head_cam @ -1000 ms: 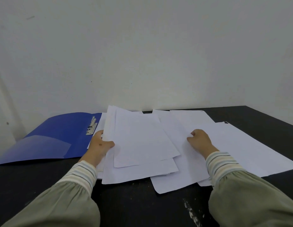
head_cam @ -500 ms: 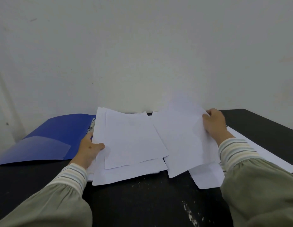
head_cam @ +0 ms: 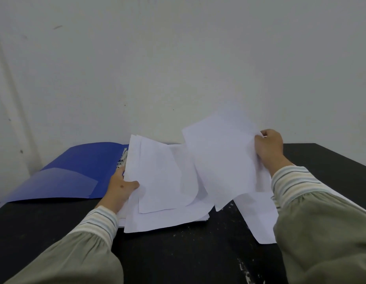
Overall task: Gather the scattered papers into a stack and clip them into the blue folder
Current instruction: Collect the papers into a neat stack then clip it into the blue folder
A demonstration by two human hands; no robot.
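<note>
Two hands hold white paper on the black table (head_cam: 178, 253): the left hand (head_cam: 120, 188) grips the stack (head_cam: 163, 181) beside the open blue folder (head_cam: 79, 171), while the right hand (head_cam: 269, 146) pinches a lifted sheet (head_cam: 223, 160).

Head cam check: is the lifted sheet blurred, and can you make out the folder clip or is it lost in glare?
Head view: the lifted sheet in the right hand is soft at its top edge, fading into the pale wall; lighting is flat and dim, no glare. The clip on the blue folder is small and half hidden behind the stack held by the left hand. Wide-angle bending at the edges.
</note>
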